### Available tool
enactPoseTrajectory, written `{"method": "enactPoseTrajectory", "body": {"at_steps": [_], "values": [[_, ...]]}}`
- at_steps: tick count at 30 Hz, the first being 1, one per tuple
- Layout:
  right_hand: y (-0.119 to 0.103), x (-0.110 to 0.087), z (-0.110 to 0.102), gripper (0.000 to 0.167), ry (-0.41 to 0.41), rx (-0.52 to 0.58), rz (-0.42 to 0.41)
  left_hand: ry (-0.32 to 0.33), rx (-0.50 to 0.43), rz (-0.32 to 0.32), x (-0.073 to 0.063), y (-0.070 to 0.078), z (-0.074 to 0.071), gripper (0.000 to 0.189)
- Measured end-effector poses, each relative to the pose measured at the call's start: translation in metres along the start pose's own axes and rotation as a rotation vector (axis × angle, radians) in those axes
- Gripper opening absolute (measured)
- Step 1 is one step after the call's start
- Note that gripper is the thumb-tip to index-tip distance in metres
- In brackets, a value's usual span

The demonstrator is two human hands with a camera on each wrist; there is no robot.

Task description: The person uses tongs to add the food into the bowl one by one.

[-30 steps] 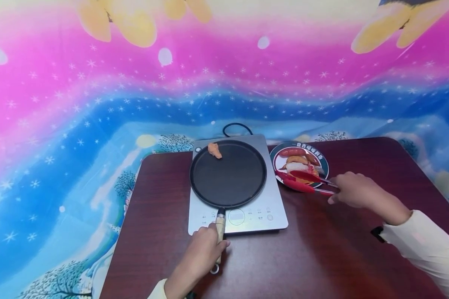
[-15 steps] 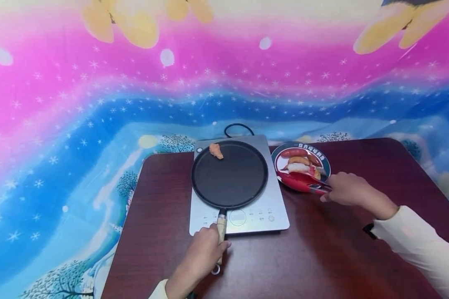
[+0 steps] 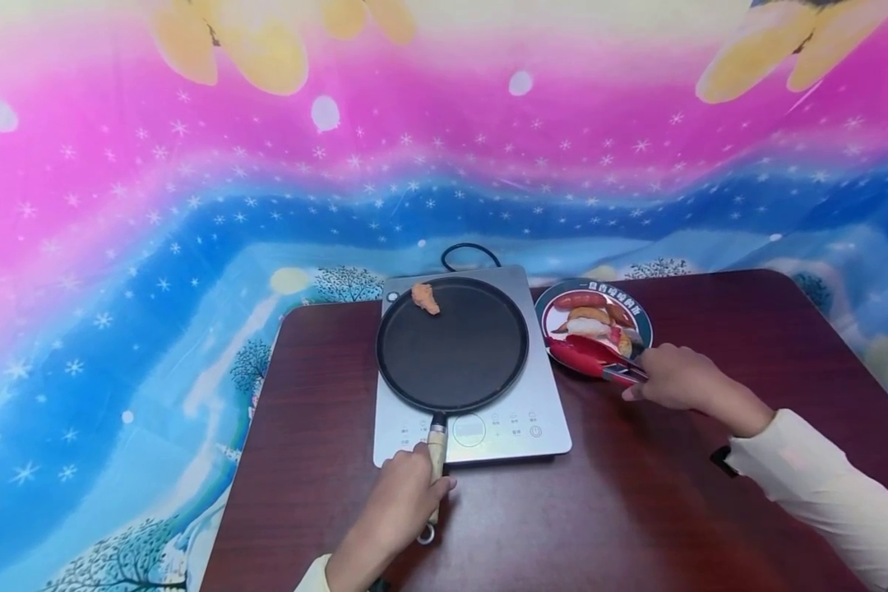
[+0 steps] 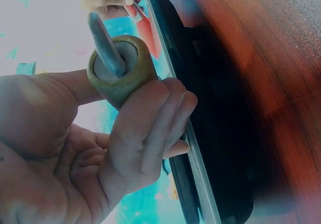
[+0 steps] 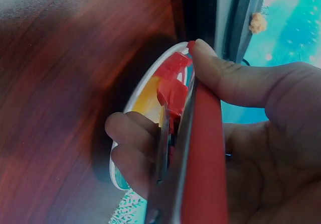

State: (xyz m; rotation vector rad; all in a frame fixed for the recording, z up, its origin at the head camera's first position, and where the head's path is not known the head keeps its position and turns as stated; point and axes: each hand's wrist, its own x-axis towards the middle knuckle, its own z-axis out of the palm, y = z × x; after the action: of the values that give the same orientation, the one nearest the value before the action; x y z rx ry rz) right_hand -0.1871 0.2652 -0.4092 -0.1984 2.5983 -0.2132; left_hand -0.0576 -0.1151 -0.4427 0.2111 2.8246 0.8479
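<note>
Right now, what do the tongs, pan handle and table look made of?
Tongs: smooth red heads, silicone or plastic by the solid color; shanks likely steel, given the gray sheen.
Pan handle: tan, maybe wood; its loop looks metallic, gray and shiny.
Table: glossy red-brown with grain streaks, wood or laminate; can't tell which.

Tabletop [image 3: 318,386], far edge: one cooktop [image 3: 548,436], one plate [image 3: 542,319].
Two hands [image 3: 405,492], one pair of tongs [image 3: 583,357], one pan [image 3: 451,353] containing one food piece [image 3: 425,298].
</note>
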Motion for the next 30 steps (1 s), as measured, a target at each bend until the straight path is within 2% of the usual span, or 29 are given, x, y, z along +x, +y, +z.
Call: {"method": "enactPoseTrajectory", "body": {"at_steps": [4,9,30], "values": [[-0.0005,0.0024,0.0026,0.060,0.002,-0.008,-0.007,0.001,0.009,0.000,0.0002,-0.0004,0.0003,0.033],[-0.0012,0.0039,0.0034,0.060,-0.009,-0.010,-0.023,-0.005,0.009,-0.004,0.0001,0.0001,0.0007,0.034],[-0.0058,0.0096,-0.0023,0.056,-0.058,0.046,0.021,-0.005,-0.005,-0.016,0.0003,0.0004,0.0005,0.032]]}}
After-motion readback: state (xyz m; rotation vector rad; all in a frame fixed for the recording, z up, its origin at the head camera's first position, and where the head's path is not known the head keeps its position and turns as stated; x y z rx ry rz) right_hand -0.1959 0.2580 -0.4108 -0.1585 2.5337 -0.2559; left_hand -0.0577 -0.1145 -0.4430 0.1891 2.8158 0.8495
